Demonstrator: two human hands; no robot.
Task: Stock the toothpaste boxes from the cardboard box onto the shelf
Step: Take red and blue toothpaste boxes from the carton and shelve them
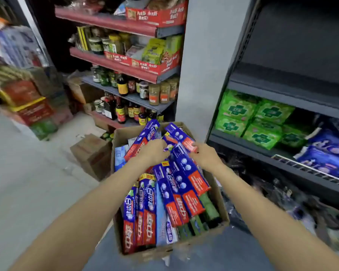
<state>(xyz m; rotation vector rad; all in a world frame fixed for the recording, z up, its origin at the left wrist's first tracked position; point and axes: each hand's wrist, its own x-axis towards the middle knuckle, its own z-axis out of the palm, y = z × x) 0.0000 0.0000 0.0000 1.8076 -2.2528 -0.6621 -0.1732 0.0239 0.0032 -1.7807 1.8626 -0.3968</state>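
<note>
Toothpaste boxes (pixel 165 192): long blue/red cartons, heaped loose & criss-cross in the cardboard box, centre of view; some flat at 6 o'clock of the heap, some tilted up at 12 o'clock. A few pale-blue and green ones mixed in.
Cardboard box (pixel 184 245): open-topped, on the floor btwn the aisle and the shelf unit, flaps up at the far side.
Left hand (pixel 155 151): at approx 11 o'clock of the heap, fingers curled down among the cartons; looks to be gripping one or more, but which one I can't tell, fingertips hidden.
Right hand (pixel 205 155): at approx 1 o'clock of the heap, fingers closed on the red end of a tilted toothpaste carton (pixel 181 137).
Shelf (pixel 282 96): dark unit at 3 o'clock of the box; upper tiers look bare, lower ones hold green packs (pixel 249 116) & blue packs (pixel 325 153).
Handling (judgement): cartons likely light, thin card, stiff lengthwise but crushable at the flap ends; glossy, so prob. slippery in a stack.
Where to hold (judgement): around the mid-length w/ thumb on one broad face, fingers on the other; several squared up together should carry fine. An end grip risks the carton swinging or the flap denting.
Risk (judgement): heap is interlocked, so pulling one may drag neighbours out.
</note>
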